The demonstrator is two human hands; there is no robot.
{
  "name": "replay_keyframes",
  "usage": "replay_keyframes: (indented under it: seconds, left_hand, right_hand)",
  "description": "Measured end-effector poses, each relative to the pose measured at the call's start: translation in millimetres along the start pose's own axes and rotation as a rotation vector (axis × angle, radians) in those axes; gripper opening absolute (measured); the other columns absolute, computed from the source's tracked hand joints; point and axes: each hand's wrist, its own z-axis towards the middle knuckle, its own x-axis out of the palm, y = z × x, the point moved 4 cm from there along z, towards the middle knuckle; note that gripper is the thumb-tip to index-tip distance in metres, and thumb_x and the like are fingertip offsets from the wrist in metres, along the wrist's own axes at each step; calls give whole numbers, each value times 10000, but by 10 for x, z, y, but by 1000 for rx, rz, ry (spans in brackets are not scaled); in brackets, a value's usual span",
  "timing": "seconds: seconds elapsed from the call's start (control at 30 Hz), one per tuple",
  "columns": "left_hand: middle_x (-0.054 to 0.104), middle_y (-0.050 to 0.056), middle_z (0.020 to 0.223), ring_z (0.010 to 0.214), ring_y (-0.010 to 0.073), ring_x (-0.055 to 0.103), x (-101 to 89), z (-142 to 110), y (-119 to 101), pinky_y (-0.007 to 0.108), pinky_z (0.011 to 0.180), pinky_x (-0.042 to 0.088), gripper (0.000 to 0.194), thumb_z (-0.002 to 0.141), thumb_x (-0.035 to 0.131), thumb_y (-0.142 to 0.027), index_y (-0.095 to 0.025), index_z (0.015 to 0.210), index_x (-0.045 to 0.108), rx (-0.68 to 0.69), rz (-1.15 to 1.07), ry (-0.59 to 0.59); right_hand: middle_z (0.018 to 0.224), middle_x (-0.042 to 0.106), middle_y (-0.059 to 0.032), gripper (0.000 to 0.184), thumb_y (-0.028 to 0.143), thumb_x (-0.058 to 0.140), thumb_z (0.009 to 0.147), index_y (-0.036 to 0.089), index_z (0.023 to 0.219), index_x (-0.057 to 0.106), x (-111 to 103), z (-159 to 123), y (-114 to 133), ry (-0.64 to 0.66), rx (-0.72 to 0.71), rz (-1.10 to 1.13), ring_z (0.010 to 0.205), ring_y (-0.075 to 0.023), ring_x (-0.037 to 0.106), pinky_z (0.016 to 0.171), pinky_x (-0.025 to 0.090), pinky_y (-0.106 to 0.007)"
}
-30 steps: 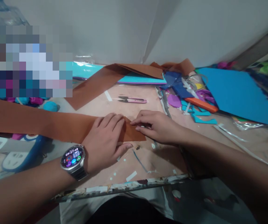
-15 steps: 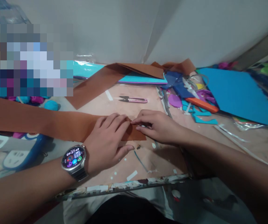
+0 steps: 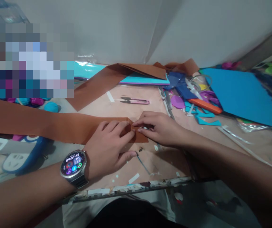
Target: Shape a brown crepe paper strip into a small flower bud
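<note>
A long brown strip of paper-like sheet (image 3: pixel 67 128) runs from the left edge to the middle of the table, with a fold at its right end. Across that end lies my left hand (image 3: pixel 113 142), fingers bent slightly and thumb apart, pressing the strip down. My right hand (image 3: pixel 153 128) is closed in a pinch at the folded end, its fingertips on the brown sheet. A small pale bit shows between those fingers; I cannot make out what it is. Beyond the hands lie pink-handled thread snips (image 3: pixel 136 101).
Another brown strip (image 3: pixel 100 84) rests over turquoise sheets (image 3: pixel 90 70) at the back. To the right are an orange-handled cutter (image 3: pixel 206 106), blue scraps and a large blue sheet (image 3: pixel 247 95). A blue-and-white power strip (image 3: pixel 19 158) and a turquoise ball (image 3: pixel 51 107) are at the left.
My left hand has shifted slightly right and toward me along the strip, its fingers closer to my right hand. My right hand stays pinched at the strip's end.
</note>
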Motion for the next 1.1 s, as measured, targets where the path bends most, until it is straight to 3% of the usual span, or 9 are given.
replay_keyframes:
  seconds: [0.83,1.1]
  left_hand:
    - [532,160,1467,1301,385,486,5,-21,-19,573,1016,399,579,977,493,-613,-240,1411,579,-8,16,8]
    - [394,142,1636,1367,396,438,25,-31,-13,607,1046,375,593,983,464,-624,-232,1413,579,7,24,12]
  right_hand:
    - [1051,731,-65,220,222,646,951,238,1131,773,33,2,6,-36,49,20,962,-189,685,861,536,-309]
    - [1068,732,-71,228,230,653,948,237,1139,776,35,6,15,-38,58,16,979,-197,692,883,543,-319]
